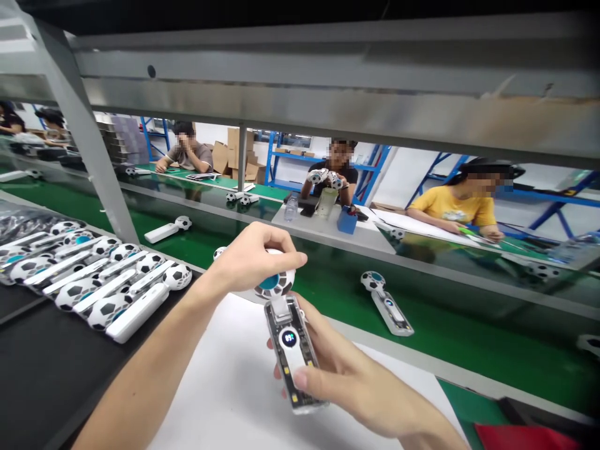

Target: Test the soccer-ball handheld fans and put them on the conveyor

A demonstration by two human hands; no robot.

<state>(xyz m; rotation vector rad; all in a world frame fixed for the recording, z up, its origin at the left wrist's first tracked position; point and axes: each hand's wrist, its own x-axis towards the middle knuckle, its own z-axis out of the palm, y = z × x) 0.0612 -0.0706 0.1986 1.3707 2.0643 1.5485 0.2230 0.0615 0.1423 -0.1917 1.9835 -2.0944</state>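
Observation:
Above the white sheet I hold a handheld fan (290, 340) with a round soccer-ball-patterned head and a clear handle. The handle carries a small lit round display and circuit parts inside. My right hand (335, 369) wraps around the handle from the right, its thumb pressed on the lower front. Curled over the fan's head, my left hand (257, 256) has its thumb stretched across the front, and its fingertips are partly hidden behind the head. A blue patch shows on the head below that thumb.
Several similar white fans (140, 309) lie in rows on the black surface at left. Another fan (391, 312) rests on the green conveyor (469, 331). A grey metal beam (300, 100) spans overhead, with a slanted post (89, 125) at left. Co-workers (454, 200) sit across the line.

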